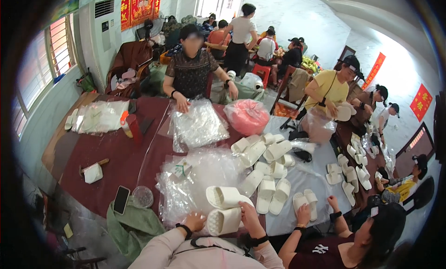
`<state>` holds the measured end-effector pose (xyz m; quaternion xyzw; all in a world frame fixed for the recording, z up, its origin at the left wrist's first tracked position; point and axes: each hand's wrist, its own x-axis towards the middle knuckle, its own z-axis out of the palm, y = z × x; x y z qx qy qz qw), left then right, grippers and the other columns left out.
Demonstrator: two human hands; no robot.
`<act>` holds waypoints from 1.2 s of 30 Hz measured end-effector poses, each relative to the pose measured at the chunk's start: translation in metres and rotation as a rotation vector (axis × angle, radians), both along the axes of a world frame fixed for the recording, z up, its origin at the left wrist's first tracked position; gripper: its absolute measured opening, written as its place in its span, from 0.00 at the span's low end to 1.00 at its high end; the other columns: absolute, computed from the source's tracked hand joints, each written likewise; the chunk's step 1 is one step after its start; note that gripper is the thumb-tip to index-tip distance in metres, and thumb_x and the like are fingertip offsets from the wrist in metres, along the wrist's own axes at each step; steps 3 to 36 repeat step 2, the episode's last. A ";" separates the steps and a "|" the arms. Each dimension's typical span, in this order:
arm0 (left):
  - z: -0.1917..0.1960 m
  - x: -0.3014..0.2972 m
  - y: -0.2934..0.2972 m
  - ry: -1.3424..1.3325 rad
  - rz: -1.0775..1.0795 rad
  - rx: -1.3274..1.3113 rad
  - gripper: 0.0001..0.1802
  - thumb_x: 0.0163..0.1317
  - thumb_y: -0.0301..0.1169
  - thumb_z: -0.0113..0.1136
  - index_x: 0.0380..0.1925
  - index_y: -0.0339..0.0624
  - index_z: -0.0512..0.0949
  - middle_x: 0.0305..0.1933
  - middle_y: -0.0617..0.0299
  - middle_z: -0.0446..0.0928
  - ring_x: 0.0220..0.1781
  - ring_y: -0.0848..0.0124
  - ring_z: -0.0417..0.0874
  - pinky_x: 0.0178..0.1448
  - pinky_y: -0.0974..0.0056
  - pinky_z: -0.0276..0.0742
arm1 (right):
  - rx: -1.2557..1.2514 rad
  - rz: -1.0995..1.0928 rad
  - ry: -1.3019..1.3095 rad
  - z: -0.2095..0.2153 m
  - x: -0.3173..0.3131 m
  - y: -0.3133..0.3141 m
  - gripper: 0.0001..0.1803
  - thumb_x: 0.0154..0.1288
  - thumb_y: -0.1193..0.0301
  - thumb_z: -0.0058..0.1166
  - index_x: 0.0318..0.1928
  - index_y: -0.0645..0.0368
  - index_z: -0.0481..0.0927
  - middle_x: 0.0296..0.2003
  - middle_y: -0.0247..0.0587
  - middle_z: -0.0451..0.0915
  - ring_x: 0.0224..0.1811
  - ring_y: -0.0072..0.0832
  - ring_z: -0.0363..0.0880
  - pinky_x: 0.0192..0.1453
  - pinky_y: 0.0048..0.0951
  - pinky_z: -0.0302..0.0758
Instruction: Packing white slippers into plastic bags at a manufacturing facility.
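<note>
My right hand [251, 218] is closed on a pair of cream slippers [225, 221], one above the other, over the table's near edge. Dimples pattern the lower slipper's footbed. Just left of the pair, my left hand [195, 221] rests with its fingers curled at the near edge of a clear plastic bag [173, 205]. That bag belongs to a wide, loose stack of clear bags [204, 169] in front of me. How firmly the left fingers pinch the film is hard to make out.
Many cream slippers [280, 190] lie in pairs to the right. Opposite, a person [190, 69] handles more bags [197, 125] beside a pink bundle [247, 116]. A co-worker [339, 236] sits close on my right. A phone [121, 200] and a round clear container [142, 196] lie left.
</note>
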<state>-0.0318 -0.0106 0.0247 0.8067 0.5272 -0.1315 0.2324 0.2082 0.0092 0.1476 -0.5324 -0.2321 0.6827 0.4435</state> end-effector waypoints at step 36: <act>-0.028 -0.014 -0.001 0.031 -0.073 -0.034 0.30 0.55 0.41 0.49 0.59 0.49 0.61 0.64 0.54 0.56 0.62 0.52 0.61 0.55 0.36 0.61 | -0.048 -0.088 0.114 -0.018 -0.024 0.002 0.20 0.59 0.62 0.51 0.49 0.57 0.69 0.33 0.38 0.78 0.29 0.24 0.77 0.31 0.23 0.73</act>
